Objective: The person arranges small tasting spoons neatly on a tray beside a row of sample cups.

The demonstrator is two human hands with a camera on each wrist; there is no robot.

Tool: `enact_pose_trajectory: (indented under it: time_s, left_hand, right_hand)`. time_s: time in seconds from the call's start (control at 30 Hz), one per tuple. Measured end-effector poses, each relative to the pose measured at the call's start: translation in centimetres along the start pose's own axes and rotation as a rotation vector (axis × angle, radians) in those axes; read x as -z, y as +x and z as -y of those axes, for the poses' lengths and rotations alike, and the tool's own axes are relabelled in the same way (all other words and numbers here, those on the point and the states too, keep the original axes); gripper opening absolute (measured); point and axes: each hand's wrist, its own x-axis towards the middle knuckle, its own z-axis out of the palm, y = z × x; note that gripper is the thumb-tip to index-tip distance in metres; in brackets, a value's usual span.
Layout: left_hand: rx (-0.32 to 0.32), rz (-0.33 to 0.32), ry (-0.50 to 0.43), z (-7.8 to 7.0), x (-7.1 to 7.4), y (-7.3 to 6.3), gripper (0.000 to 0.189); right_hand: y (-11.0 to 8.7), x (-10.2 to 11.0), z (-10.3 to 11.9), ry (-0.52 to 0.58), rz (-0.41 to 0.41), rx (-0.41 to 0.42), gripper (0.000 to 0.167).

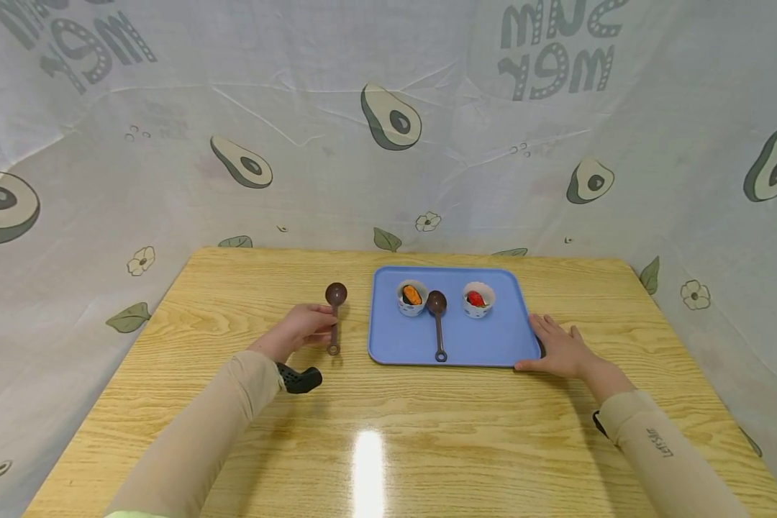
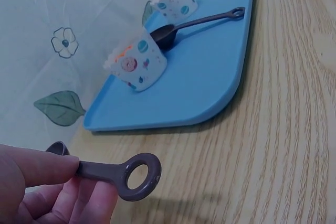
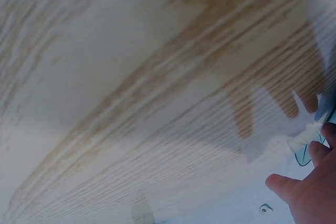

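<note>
My left hand (image 1: 309,328) pinches a dark brown spoon (image 2: 100,170) by its handle between thumb and fingers. The spoon's round bowl points away and the ring end of its handle sticks out toward me, left of the blue tray (image 1: 388,338). Fingers spread, my right hand (image 1: 560,350) rests against the tray's right edge near the front corner. On the tray lies a second brown spoon (image 1: 438,327). It sits between a paper cup (image 1: 411,309) with an orange-topped piece and another paper cup (image 1: 478,310) with a red-topped piece.
Everything stands on a wooden table (image 1: 285,439). Behind it and at both sides hangs a pale cloth (image 1: 324,208) printed with avocados, leaves and flowers. A black wrist device (image 1: 300,378) is at my left wrist.
</note>
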Motion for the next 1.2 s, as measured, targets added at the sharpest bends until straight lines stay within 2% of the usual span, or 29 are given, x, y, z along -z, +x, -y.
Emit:
enact_pose_trajectory:
  time_s: [0.6, 1.2]
  left_hand:
    - [-0.015, 0.028, -0.007, -1.6, -0.7, -0.1, 0.041]
    - [-0.051, 0.069, -0.017, -3.1, -2.1, -0.7, 0.042]
  right_hand:
    - [0.0, -0.1, -0.1, 0.005, 0.007, -0.004, 0.113]
    - [0.0, -0.1, -0.1, 0.004, 0.022, -0.017, 0.113]
